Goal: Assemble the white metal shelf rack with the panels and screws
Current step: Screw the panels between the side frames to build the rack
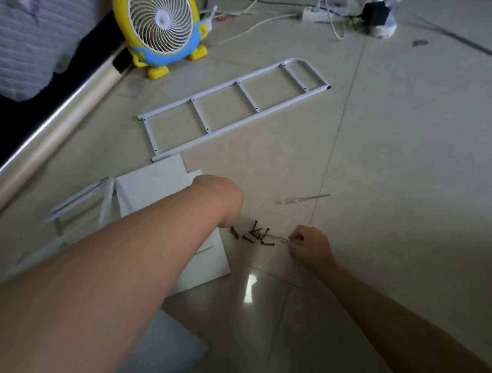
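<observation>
Presently the largest exposure is the white ladder-shaped side frame (236, 108), which lies flat in the middle of the floor (406, 180), well apart from the work; a knee or foot could bend it. The stacked white panels (153, 186) lie toward the floor's left edge, beneath the left forearm, and weight leaned there could shift or scratch them. A clear-handled screwdriver (301, 199) lies loose just beyond the screws and could roll away. The dark screws (259, 234) sit in a loose heap on bare tile beside the panels' right edge, where a careless sweep would scatter them. The left hand (221, 201) reaches down to one outlying screw; its fingers are hidden, so its grip cannot be told. The right hand (309, 244) pinches a thin clear item (281, 238) at the heap. No container holds the screws, and whether that item is a bag cannot be told.
</observation>
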The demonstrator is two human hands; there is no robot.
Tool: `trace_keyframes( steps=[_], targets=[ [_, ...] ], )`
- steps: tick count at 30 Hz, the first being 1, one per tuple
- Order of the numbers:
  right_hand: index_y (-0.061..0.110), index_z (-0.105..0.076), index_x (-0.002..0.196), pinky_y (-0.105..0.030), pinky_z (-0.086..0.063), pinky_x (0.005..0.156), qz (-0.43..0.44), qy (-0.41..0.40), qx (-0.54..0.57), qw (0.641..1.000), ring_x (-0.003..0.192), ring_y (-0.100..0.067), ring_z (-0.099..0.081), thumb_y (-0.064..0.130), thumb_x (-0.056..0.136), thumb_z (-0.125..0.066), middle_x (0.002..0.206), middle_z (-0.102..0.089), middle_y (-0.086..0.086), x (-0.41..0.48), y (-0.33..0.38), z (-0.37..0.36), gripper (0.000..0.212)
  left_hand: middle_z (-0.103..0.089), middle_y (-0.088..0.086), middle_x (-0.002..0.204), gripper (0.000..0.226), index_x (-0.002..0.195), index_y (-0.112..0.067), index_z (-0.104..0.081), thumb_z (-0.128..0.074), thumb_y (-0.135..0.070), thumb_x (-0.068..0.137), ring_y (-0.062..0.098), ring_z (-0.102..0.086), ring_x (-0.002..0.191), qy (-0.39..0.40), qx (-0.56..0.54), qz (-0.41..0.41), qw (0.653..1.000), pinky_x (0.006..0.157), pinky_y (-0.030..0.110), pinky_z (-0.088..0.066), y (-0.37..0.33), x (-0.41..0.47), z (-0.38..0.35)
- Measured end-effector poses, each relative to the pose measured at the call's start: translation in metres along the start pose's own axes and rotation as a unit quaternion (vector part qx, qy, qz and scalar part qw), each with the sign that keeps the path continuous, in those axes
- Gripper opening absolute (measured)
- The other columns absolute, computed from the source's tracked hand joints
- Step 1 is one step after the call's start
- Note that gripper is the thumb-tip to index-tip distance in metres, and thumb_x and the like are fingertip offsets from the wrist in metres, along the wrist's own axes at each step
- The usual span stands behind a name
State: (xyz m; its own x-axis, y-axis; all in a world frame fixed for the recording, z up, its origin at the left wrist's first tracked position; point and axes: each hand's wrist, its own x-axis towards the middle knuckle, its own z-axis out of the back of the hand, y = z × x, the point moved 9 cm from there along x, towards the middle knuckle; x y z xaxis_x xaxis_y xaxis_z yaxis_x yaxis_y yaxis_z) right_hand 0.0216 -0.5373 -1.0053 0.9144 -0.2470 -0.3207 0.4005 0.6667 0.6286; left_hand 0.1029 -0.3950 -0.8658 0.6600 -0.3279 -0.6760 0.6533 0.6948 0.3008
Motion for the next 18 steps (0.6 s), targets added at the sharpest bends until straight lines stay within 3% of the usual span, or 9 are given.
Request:
trace_keyframes(
  steps=[6, 9, 11, 14, 18],
  targets=[
    [0.003, -0.067, 0.081, -0.026, -0.038, 0.068, -0.057, -0.054, 0.08, 0.994, 0.081, -0.024, -0.058, 0.003, 0.077, -0.063, 0.077, -0.061, -0.006, 0.025, -0.038, 0.024, 0.006, -0.052, 0.006, 0.122, 0.029, 0.12, -0.013, -0.054, -0.042, -0.016, 0.093, 0.022, -0.05, 0.11, 0.012, -0.126, 0.068, 0.99, 0.074, 0.028, -0.036, -0.012, 0.048, -0.027],
    [0.003, -0.067, 0.076, -0.031, -0.046, 0.07, -0.018, -0.066, 0.053, 0.996, 0.077, -0.03, -0.06, 0.002, 0.076, -0.066, 0.076, -0.059, -0.01, 0.039, -0.051, 0.031, 0.001, -0.047, 0.008, 0.123, 0.03, 0.12, -0.01, -0.049, -0.043, -0.013, 0.091, 0.024, -0.044, 0.115, 0.004, -0.161, 0.116, 0.98, 0.08, 0.03, -0.036, -0.01, 0.061, -0.055],
    [0.002, -0.065, 0.067, -0.035, -0.048, 0.064, 0.048, -0.076, -0.012, 0.996, 0.068, -0.033, -0.06, 0.008, 0.072, -0.062, 0.068, -0.062, -0.012, 0.048, -0.048, 0.029, 0.008, -0.045, 0.009, 0.123, 0.029, 0.12, -0.01, -0.046, -0.042, -0.013, 0.091, 0.024, -0.042, 0.115, -0.01, -0.199, 0.167, 0.966, 0.085, 0.03, -0.038, -0.002, 0.066, -0.074],
    [0.007, -0.062, 0.06, -0.034, -0.051, 0.054, 0.146, -0.027, -0.151, 0.977, 0.062, -0.033, -0.061, 0.016, 0.062, -0.058, 0.065, -0.064, -0.008, 0.052, -0.025, 0.02, 0.01, -0.043, 0.009, 0.125, 0.031, 0.122, -0.009, -0.041, -0.042, -0.018, 0.092, 0.023, -0.04, 0.117, -0.043, -0.245, 0.236, 0.939, 0.089, 0.03, -0.04, 0.014, 0.072, -0.103],
    [0.011, -0.064, 0.066, -0.037, -0.051, 0.055, 0.202, 0.02, -0.193, 0.96, 0.068, -0.032, -0.063, 0.012, 0.049, -0.081, 0.071, -0.066, -0.006, 0.071, 0.0, 0.021, 0.024, -0.038, 0.015, 0.131, 0.047, 0.127, -0.002, -0.037, -0.037, -0.035, 0.094, 0.027, -0.035, 0.124, -0.107, -0.29, 0.289, 0.906, 0.095, 0.033, -0.04, 0.033, 0.078, -0.142]
  ],
)
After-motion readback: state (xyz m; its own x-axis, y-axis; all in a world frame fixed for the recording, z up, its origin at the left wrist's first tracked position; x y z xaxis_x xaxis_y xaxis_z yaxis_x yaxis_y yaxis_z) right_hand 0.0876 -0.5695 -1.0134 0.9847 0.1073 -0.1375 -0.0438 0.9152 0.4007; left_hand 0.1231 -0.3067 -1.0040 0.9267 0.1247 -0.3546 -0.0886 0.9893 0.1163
